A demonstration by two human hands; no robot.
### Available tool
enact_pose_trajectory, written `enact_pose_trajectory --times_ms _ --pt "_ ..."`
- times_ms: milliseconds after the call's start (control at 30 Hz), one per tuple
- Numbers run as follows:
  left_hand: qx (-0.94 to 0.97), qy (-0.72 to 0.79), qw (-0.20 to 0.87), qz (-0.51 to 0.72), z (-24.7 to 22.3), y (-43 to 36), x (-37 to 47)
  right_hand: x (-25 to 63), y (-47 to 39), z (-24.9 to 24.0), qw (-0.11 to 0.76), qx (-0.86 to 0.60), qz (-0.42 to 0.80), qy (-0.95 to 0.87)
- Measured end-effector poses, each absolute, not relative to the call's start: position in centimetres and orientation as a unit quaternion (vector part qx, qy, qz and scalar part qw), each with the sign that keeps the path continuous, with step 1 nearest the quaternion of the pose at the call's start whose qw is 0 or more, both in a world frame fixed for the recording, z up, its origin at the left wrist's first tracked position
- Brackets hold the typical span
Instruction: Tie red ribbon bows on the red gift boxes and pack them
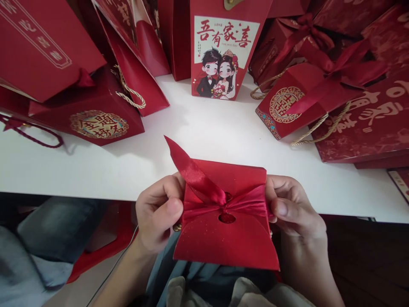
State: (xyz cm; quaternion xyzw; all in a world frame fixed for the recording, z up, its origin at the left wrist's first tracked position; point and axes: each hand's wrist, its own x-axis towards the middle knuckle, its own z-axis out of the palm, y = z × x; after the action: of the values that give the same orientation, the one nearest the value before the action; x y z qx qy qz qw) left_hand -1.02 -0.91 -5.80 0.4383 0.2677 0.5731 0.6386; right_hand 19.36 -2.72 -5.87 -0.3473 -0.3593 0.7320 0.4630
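Toward six o'clock, a red box point(225, 245) sits midway: the left hand point(159, 211) pinches its nine-o'clock edge, the right hand point(297, 207) its three-o'clock edge (ribbon point(204, 183) knotted between).

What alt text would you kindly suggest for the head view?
A left hand and right hand hold a red cardboard box, tied with shiny red satin ribbon, by its sides; decorated red gift boxes sit beyond on a white table.
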Motion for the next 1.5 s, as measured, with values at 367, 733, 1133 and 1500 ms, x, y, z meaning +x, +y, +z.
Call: enact_pose_trajectory --times_ms 367,733,1133,1500 --pt "0.495 0.349 0.588 0.535 -5.9 -0.5 -2.4 19.5 -2.6 -6.5 0.448 -0.380 0.697 -0.410" --pt "0.638 0.467 0.488 0.369 -2.8 -2.3 -3.1 19.4 -2.5 -5.3 0.524 -0.525 0.507 -0.439" --pt "0.503 0.554 0.299 0.592 -5.2 1.8 -5.1 20.0 -5.8 -2.5 0.333 -0.524 0.548 -0.561" --pt "0.528 0.561 0.367 0.521 -4.5 0.6 -3.8 19.1 -4.4 -4.0 0.361 -0.581 0.475 -0.554"
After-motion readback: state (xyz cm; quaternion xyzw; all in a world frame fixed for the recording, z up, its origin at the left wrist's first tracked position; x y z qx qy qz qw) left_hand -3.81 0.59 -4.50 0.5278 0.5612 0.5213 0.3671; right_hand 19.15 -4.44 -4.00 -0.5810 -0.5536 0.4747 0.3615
